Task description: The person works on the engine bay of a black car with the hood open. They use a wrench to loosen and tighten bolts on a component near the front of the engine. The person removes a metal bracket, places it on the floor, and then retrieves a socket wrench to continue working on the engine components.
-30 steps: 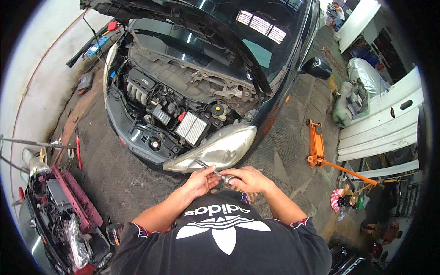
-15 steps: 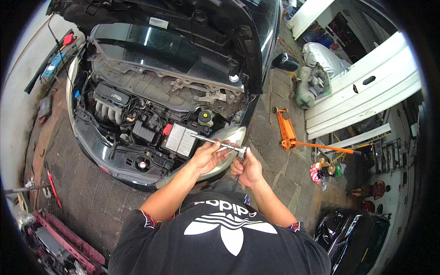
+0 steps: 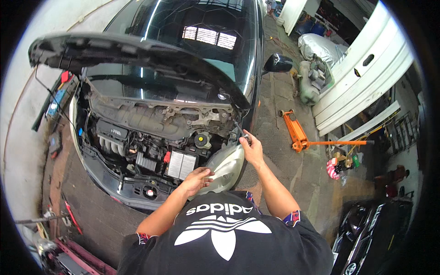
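Observation:
My right hand (image 3: pixel 251 149) is closed around the head of a ratchet wrench at the car's right front corner, beside the headlight's upper end. From it a slim metal extension bar (image 3: pixel 239 128) points up and left to the edge of the engine bay; its tip is hard to make out there. My left hand (image 3: pixel 198 178) hovers over the lower part of the cloudy headlight (image 3: pixel 225 165), fingers loosely bent and apart, nothing seen in them. Left of it lies a pleated white air filter (image 3: pixel 181 165) in the engine bay.
The raised hood (image 3: pixel 137 50) hangs over the engine bay's far side. An orange floor jack (image 3: pixel 295 130) stands on the floor to the right, its long handle reaching outward. A wing mirror (image 3: pixel 278 63) juts from the car's side. Red-pink car parts (image 3: pixel 78 256) lie at lower left.
My left hand has let go of the ratchet's extension bar and moved down left. My right hand has carried the ratchet up to the fender corner. The view has shifted, showing more windshield.

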A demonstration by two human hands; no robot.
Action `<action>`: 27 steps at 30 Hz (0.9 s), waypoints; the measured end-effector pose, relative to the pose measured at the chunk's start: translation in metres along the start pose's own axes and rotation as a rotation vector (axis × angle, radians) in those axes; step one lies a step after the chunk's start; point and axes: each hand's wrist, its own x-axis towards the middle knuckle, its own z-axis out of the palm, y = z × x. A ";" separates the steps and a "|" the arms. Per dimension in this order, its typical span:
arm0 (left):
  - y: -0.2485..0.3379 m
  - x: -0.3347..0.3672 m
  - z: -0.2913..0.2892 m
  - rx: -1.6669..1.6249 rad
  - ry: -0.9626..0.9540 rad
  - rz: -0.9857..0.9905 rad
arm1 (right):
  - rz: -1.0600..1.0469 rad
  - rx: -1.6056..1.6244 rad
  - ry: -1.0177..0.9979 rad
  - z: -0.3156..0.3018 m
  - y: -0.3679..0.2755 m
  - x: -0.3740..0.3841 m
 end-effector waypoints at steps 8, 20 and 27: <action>0.019 0.023 -0.001 -0.010 -0.022 0.057 | 0.185 -0.097 0.123 0.029 0.035 0.067; 0.020 0.042 -0.030 -0.090 0.039 -0.031 | 0.249 -0.175 0.061 0.033 0.020 0.087; 0.020 0.043 -0.037 -0.028 0.067 -0.035 | 0.354 -0.035 0.293 0.057 0.010 0.070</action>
